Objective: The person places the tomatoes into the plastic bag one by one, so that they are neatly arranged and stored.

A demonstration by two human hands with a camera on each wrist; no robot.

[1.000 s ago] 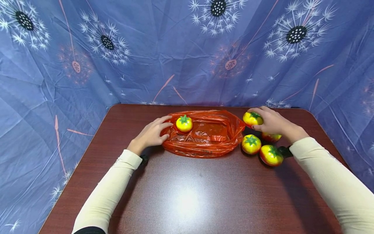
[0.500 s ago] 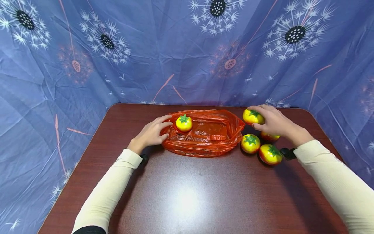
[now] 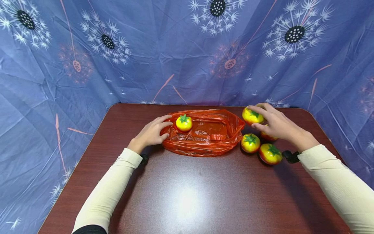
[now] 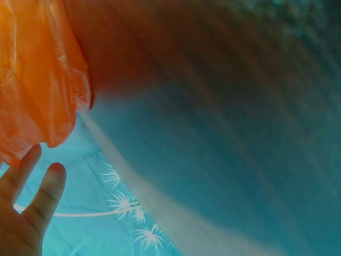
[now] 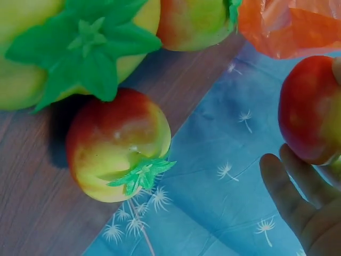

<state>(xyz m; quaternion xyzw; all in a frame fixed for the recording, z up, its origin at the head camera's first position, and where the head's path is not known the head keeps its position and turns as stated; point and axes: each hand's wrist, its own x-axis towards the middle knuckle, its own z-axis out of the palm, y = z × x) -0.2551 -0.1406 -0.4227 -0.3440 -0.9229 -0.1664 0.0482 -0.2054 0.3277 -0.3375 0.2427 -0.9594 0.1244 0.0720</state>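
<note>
A crumpled red plastic bag (image 3: 201,151) lies spread at the back middle of the table, with a yellow tomato (image 3: 184,124) with a green star-shaped top in its left end. My left hand (image 3: 149,131) rests against the bag's left edge, fingers spread; in the left wrist view a fingertip (image 4: 33,154) meets the plastic. My right hand (image 3: 279,123) holds another yellow-red tomato (image 3: 250,116) between thumb and fingers, just beyond the bag's right end. The right wrist view shows this held tomato (image 5: 306,109) at its right side, with the red underside visible.
Below the right hand stand two tomatoes, a nearer tomato (image 3: 270,154) and one beside the bag (image 3: 250,143). Another tomato (image 3: 267,136) is partly hidden under the hand. The brown table (image 3: 163,188) ends at a blue dandelion-print cloth (image 3: 163,48).
My right hand has drawn slightly right and back, and the tomato at its fingertips has shifted a little up in view. The left hand and the bag look almost unchanged.
</note>
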